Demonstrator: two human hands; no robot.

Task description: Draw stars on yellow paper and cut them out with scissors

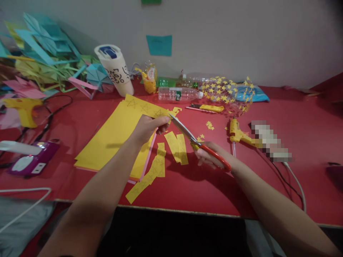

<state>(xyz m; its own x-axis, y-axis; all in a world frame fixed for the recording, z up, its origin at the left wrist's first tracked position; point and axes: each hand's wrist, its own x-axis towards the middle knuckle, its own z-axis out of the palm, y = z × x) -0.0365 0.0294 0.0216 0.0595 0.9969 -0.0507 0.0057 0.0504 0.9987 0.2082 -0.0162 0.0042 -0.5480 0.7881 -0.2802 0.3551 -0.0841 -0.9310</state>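
My left hand [150,129] pinches a yellow paper strip [144,106] that has stars drawn on it. Red-handled scissors [214,155] are in my right hand [207,156], their blades pointing up and left with the tips at the strip's right end. Under my left hand and forearm lies a stack of yellow sheets [107,139], with orange and pink edges showing below. More star-marked strips [175,148] rest on the red table just right of the stack. Small cut-out stars [210,125] lie beyond the scissors.
Along the back stand a white tumbler [118,73], a clear bottle [179,94] and a star-covered bottle [227,91]. A yellow cutter [211,108] lies before them. Yellow glue guns sit right [237,132] and left [25,109]. Folded colored paper fills the back left; cables run at both sides.
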